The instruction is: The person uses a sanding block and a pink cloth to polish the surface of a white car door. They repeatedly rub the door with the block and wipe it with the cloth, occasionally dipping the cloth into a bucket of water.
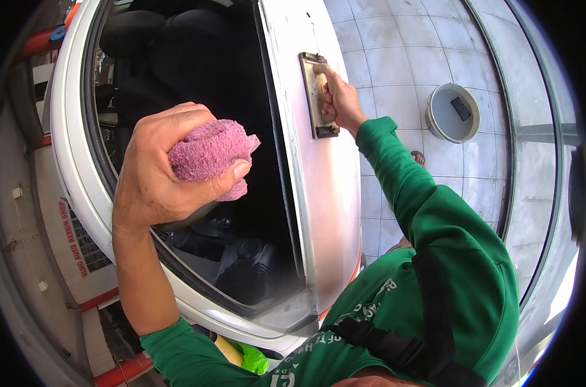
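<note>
My left hand point(154, 171) is closed round a bunched pink cloth point(210, 151), held up in front of the car's open window space point(196, 71). Out at the right, my right hand point(341, 100) grips the handle of a long flat hand sander point(315, 115) with a clamp at each end. The sander lies against the side panel point(330, 187) of the white car, just outside the window edge. A pinkish, dull patch covers the panel below it. My fingers hide part of the sander's handle.
On the tiled floor point(396, 58) to the right stands a round bucket point(453, 115) of water with a dark block in it. A bright green bag point(254, 358) shows near the car's lower edge. Dark seats point(183, 45) fill the car's inside.
</note>
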The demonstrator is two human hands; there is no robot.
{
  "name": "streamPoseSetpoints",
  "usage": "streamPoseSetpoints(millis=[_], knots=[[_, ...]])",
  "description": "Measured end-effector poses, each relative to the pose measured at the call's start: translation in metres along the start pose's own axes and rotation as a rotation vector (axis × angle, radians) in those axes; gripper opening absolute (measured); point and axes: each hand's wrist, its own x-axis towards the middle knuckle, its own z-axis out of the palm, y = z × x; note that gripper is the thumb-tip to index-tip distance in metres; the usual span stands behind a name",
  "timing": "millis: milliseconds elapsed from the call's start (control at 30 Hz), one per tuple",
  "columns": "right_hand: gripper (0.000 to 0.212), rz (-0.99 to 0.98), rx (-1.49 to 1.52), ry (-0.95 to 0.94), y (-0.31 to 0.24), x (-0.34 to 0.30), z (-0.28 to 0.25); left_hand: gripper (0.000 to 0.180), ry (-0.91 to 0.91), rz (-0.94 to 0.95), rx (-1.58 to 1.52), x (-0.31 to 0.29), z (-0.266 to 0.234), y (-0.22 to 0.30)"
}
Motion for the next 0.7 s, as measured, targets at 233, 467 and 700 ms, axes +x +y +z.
streamPoseSetpoints(millis=[233, 467, 700], knots=[[0.05, -0.013, -0.099, -0.023, 0.057, -0.084, -0.005, 0.032, -0.076, 0.025, -0.025, -0.003, -0.004, 0.006], [0.048, -0.044, -0.056, 0.013, -0.015, 0.009, 0.02, 0.034, -0.034, -0.024, -0.013, 0.003, 0.0, 0.002], [0.045, -0.042, -0.133, -0.007, 0.055, -0.087, 0.005, 0.035, -0.061, -0.028, 0.014, -0.006, -0.002, 0.003]])
